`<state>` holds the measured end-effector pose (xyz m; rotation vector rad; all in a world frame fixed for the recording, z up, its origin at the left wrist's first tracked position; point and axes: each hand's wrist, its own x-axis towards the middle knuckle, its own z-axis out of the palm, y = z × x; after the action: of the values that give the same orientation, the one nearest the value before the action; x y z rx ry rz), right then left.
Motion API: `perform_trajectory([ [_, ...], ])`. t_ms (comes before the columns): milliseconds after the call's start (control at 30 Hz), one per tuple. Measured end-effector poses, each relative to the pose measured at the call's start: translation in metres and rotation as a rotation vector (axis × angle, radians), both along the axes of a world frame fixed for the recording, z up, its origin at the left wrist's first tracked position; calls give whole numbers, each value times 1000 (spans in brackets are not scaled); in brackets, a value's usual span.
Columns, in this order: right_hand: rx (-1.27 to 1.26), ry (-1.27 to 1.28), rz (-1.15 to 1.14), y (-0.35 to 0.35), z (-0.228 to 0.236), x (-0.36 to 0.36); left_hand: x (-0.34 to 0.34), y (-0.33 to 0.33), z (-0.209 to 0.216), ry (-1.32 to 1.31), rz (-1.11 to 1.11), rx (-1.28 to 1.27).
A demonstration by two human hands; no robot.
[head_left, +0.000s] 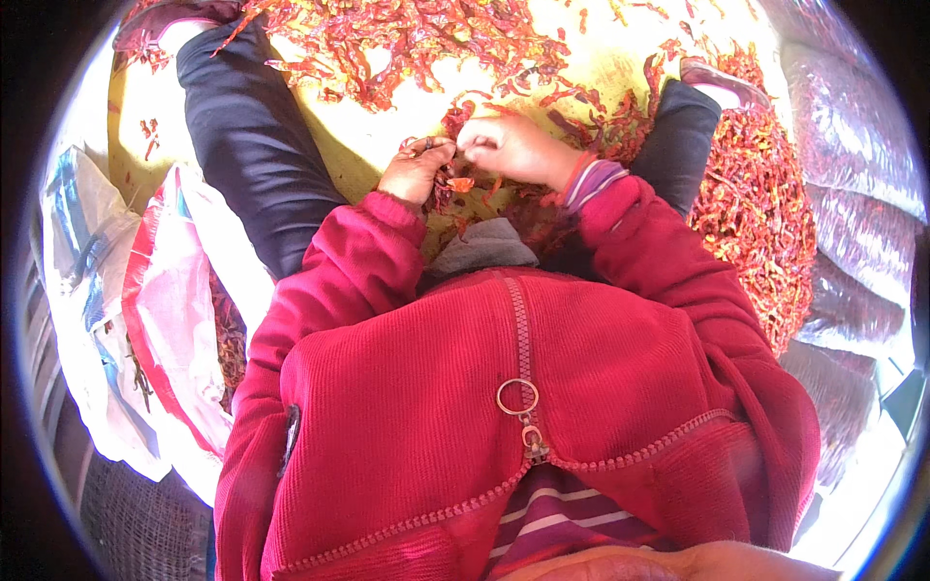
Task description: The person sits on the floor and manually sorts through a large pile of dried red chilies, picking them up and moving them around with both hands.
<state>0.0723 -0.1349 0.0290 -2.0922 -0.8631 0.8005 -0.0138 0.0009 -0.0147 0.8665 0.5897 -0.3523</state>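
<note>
Red jacket (407, 387) is seen nearest. Dried chillies (441, 197) are gripped in curled fingers of the left hand (418, 168); right hand (509, 147) is held just beside, fingers bent, contents can't be told. Both are set between spread legs (250, 145), forearms angled inward, elbows bent.

Harsh glare bleaches yellow mat (426, 97); edges bowed, corners black.
</note>
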Motion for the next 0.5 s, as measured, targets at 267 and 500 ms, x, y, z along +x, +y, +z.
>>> perform_trajectory([
  [267,-273,-501,80,12,-46,46,0,-5,-2,-30,-137,-47],
  [500,-283,-255,-64,9,-22,42,0,-2,-9,-102,-72,-110],
])
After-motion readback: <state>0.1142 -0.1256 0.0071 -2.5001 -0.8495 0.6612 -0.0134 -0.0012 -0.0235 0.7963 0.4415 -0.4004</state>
